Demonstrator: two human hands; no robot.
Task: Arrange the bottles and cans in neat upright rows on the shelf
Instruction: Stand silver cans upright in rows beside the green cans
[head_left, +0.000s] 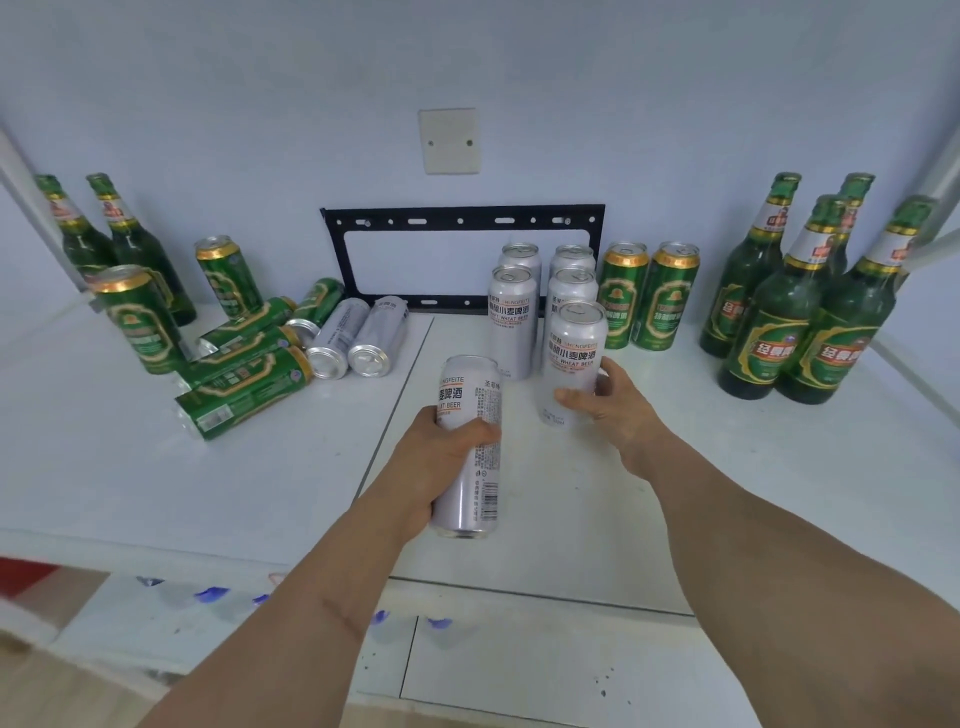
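Observation:
My left hand (441, 457) grips a white wheat-beer can (470, 415) held upright above the white shelf (260, 493). My right hand (608, 410) holds another white can (574, 353) standing at the front of a block of upright white cans (511, 312). Two upright green cans (647, 293) stand to the right of that block. Further right stand several green bottles (769, 332). On the left, several green cans (244, 374) and two white cans (358, 338) lie on their sides. Two green cans (137, 317) and two green bottles (124, 244) stand upright at the far left.
A black metal bracket (462, 218) is fixed to the back wall behind the cans, with a white blank plate (449, 140) above it. A seam (400, 395) splits the shelf surface. The shelf's front edge (208, 551) runs below my forearms.

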